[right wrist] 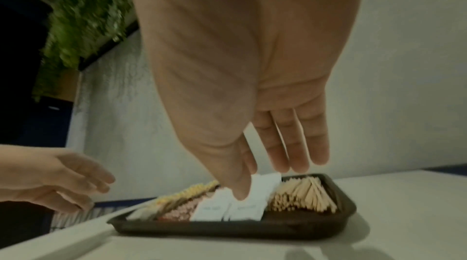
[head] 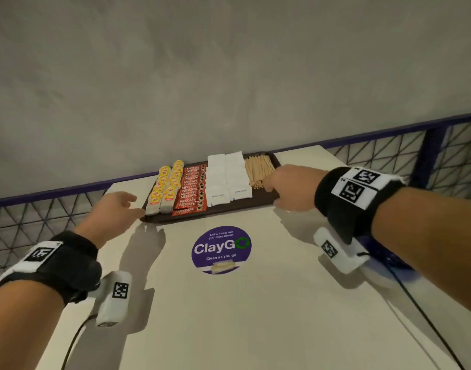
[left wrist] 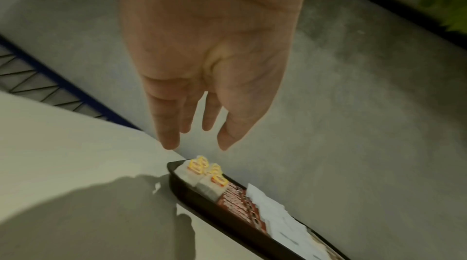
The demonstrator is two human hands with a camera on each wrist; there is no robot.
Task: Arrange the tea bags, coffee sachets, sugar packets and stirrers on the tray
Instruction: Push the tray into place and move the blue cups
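A brown tray (head: 255, 201) sits at the far end of a white table (head: 255, 316), close to a grey wall (head: 229, 76). The tray is full of neat rows. On its left side are 2 rows of tea bags (head: 165, 188) with yellow tags. Next to them is a stack of red coffee sachets (head: 191, 190). Then come 2 rows of white sugar packets (head: 227, 177). On the right side lies a pile of wooden stirrers (head: 258, 168) — they all point about the same way.

The left hand (head: 114, 209) is at the left near corner of the tray. Its fingers are straight and loose, and they hold nothing. In the left wrist view the fingers (left wrist: 166, 124) hang in the air above the table, and the tray corner is just past them. I cannot tell if the hand touches the tray.

The right hand (head: 290, 185) is at the right side of the tray, near the stirrers. Its fingers are straight and spread too, and they hold nothing. In the right wrist view the fingers (right wrist: 298, 144) hang over the sugar packets and stirrers — not touching them.

A round purple sticker (head: 221, 249) that says "ClayGo" is stuck on the table, in front of the tray. A blue metal fence (head: 389, 148) runs behind the table. Green leaves (right wrist: 83, 15) hang up high on the wall.
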